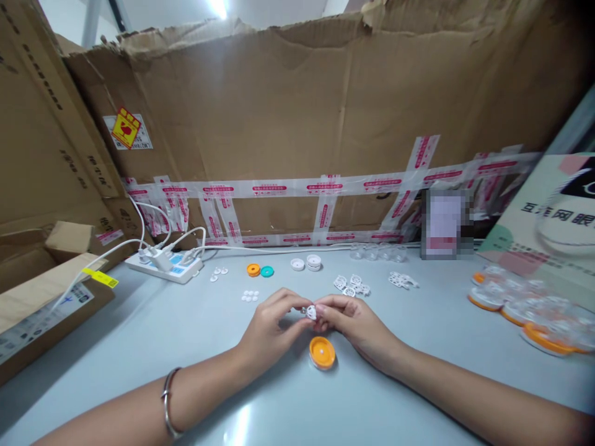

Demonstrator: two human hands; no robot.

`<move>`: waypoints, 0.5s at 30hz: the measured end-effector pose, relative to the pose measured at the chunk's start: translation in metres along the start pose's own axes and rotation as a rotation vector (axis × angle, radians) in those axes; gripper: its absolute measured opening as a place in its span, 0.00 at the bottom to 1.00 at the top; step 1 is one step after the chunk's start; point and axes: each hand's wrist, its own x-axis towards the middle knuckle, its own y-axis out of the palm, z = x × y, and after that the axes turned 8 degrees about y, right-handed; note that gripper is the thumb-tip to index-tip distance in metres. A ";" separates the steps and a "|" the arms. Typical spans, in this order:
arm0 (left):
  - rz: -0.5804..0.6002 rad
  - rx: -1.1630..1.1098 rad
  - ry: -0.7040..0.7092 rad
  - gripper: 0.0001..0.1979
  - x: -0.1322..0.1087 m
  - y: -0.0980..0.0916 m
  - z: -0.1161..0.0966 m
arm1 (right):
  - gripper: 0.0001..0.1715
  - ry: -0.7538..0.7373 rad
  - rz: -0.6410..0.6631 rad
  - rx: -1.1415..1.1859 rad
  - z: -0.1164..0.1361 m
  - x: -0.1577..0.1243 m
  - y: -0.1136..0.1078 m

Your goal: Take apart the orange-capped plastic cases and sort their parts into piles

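Between my two hands, above the table, is a small white plastic part (pixel 311 313) with cut-outs. My left hand (pixel 275 319) pinches it from the left with thumb and forefinger. From the right, the fingertips of my right hand (pixel 346 319) close on the same part. Just below them on the table lies a round orange piece (pixel 322 352) with a raised rim, a pale base and a small light dot at its centre. Beyond my right hand are several white openwork parts (pixel 351 286), similar to the one I hold.
At the back lie an orange disc (pixel 253 269), a teal disc (pixel 266 271), white round parts (pixel 313 262) and clear cups (pixel 377 251). Several clear-topped orange pieces (pixel 548 337) sit at right. A power strip (pixel 165 265) and a cardboard box (pixel 51 310) stand left. Cardboard (pixel 288 124) walls the back.
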 end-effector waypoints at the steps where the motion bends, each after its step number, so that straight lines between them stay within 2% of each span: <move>1: 0.008 0.028 0.042 0.07 -0.001 0.000 0.002 | 0.14 0.001 0.000 0.000 0.000 0.000 0.000; 9: 0.030 0.296 0.328 0.08 -0.001 0.003 0.009 | 0.15 0.023 -0.031 -0.033 0.001 0.000 0.000; 15: 0.046 0.332 0.370 0.07 -0.002 0.004 0.008 | 0.15 -0.009 -0.057 -0.079 -0.001 -0.001 0.001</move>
